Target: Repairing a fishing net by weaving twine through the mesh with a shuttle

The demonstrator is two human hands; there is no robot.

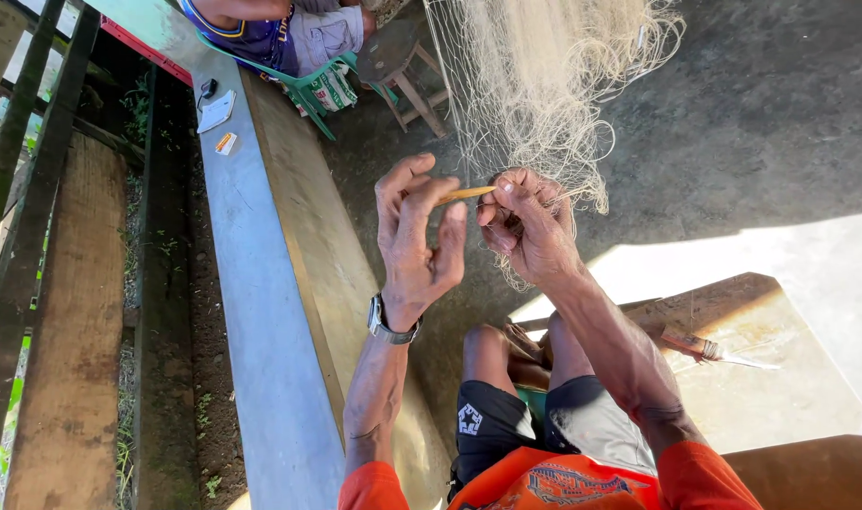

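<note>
Slim yellowish netting needle [466, 194] lying near-horizontal, pale fine-mesh fishing net [535, 85] hanging bunched, its lower edge gathered

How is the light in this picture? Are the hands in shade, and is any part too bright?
Head view: both hands, left hand and right hand, lie in even shade and look sharp; the net is pale but readable; the sunlit floor patch at right is overexposed, nearly white.

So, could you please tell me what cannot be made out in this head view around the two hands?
- Netting needle: only a yellow stretch shows; the left hand covers the rest.
- Fishing net: top cut off by the upper edge; the mesh in the right hand is hidden by its fingers.
- Seated person: cut off by the upper edge.
</note>
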